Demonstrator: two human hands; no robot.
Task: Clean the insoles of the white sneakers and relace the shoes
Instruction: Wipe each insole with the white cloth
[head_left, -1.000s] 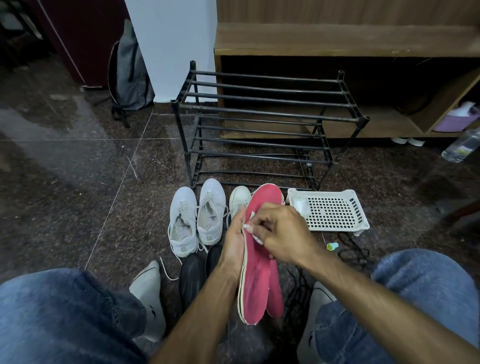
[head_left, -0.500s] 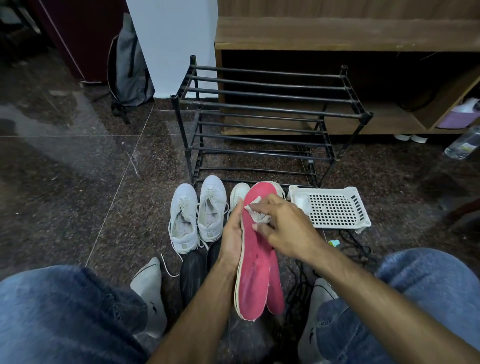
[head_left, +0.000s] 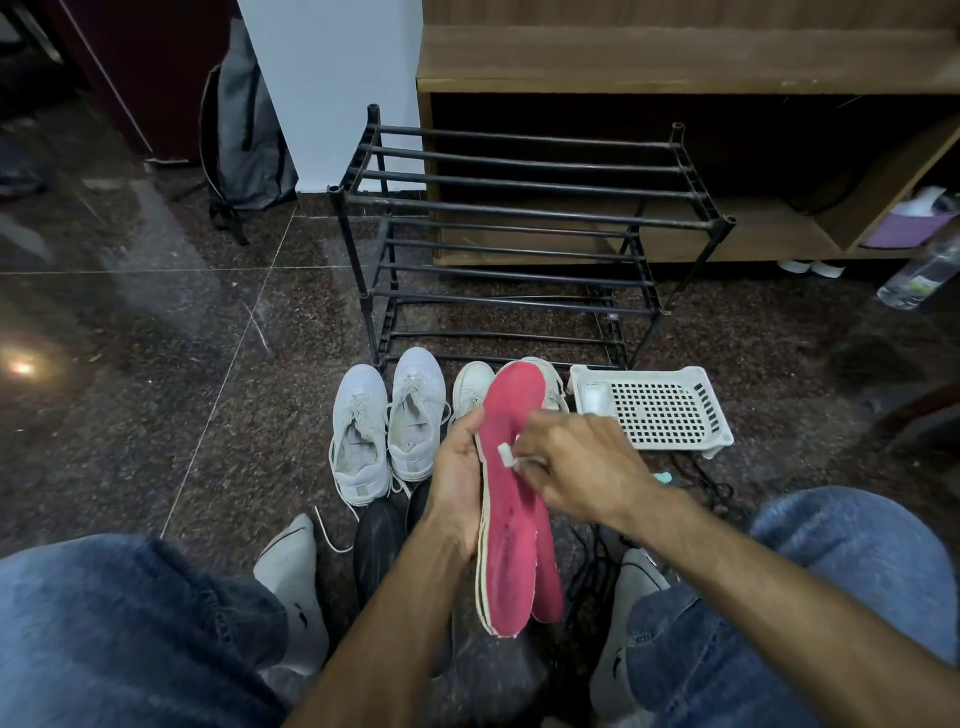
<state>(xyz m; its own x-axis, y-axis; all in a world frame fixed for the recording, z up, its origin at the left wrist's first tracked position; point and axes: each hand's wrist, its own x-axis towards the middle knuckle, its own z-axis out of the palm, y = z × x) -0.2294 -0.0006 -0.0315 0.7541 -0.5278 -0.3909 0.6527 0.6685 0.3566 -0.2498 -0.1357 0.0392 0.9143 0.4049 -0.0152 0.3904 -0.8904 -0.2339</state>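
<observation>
Two pink insoles (head_left: 511, 545) are stacked and held upright in my left hand (head_left: 460, 467), which grips their left edge. My right hand (head_left: 576, 467) pinches a small white wipe (head_left: 505, 453) against the front insole's upper half. Behind them on the floor stands a pair of white sneakers (head_left: 387, 426) with loose laces. A second white pair (head_left: 472, 387) is partly hidden behind the insoles.
A black metal shoe rack (head_left: 519, 218) stands behind the shoes, in front of a wooden shelf unit. A white perforated tray (head_left: 660, 410) lies to the right. Black shoes (head_left: 382, 530) and cables lie between my knees. A grey backpack leans at the back left, a water bottle at far right.
My right hand has slid the wipe down from the insole's toe end towards its middle. The left hand keeps holding the insoles in the same place.
</observation>
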